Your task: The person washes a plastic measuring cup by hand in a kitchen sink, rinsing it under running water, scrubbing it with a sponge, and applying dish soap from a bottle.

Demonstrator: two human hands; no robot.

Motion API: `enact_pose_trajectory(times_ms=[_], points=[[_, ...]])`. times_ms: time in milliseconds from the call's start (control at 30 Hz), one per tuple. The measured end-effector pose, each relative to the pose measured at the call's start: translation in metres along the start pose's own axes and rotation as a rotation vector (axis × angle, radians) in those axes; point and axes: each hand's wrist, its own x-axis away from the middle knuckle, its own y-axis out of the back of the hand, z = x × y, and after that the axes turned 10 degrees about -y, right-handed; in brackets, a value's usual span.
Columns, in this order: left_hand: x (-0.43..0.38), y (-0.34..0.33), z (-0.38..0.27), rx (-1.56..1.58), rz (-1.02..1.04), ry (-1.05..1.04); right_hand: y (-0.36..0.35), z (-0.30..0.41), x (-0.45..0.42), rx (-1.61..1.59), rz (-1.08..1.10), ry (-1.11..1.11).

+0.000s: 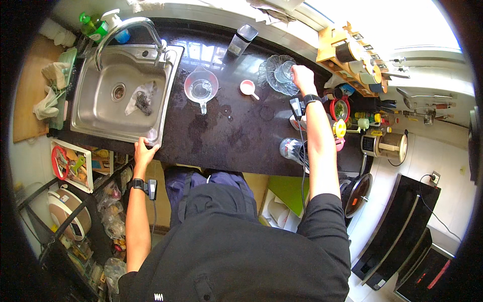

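Observation:
My right hand (pixel 303 78) grips a clear glass cup (pixel 283 71) over a fluted glass bowl (pixel 277 87) at the back of the dark counter. Whether cup and bowl touch is unclear. My left hand (pixel 144 154) is at the front right corner of the steel sink (pixel 102 124), thumb and fingers around a small clear object (pixel 151 134); I cannot tell whether it is held. A clear measuring jug (pixel 200 88) with some liquid stands right of the sink. Between jug and bowl lies a pink-and-white scoop (pixel 248 87).
A clear bag with dark matter (pixel 142 102) lies in the sink under the chrome faucet (pixel 128 24). A lidded canister (pixel 242 39) stands at the back. A clear container (pixel 292 148) sits by the front edge beneath a hanging cable (pixel 303 166). Bottles (pixel 371 117) crowd the right end.

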Motion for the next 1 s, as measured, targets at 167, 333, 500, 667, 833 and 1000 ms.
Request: enact_pose_trajectory(times_ms=[167,333,500,667,833,1000], points=[[0.0,-0.001,0.002,-0.017,0.011,0.022,0.006,0.002,0.003,-0.027,-0.108,0.021],[-0.002,-0.003,0.004,-0.008,0.012,0.024,0.004,0.0,0.006,0.025,-0.133,-0.009],[-0.001,-0.002,0.005,-0.002,0.009,0.003,0.004,0.006,0.007,0.04,-0.169,-0.006],[-0.001,-0.002,0.003,0.014,0.008,0.005,0.001,0.009,0.006,0.039,-0.162,-0.01],[-0.001,-0.001,0.001,-0.01,0.017,0.001,-0.001,0.005,0.004,0.026,-0.057,-0.057],[-0.001,0.0,0.003,-0.005,0.023,-0.004,-0.004,0.002,0.002,-0.002,-0.034,-0.069]])
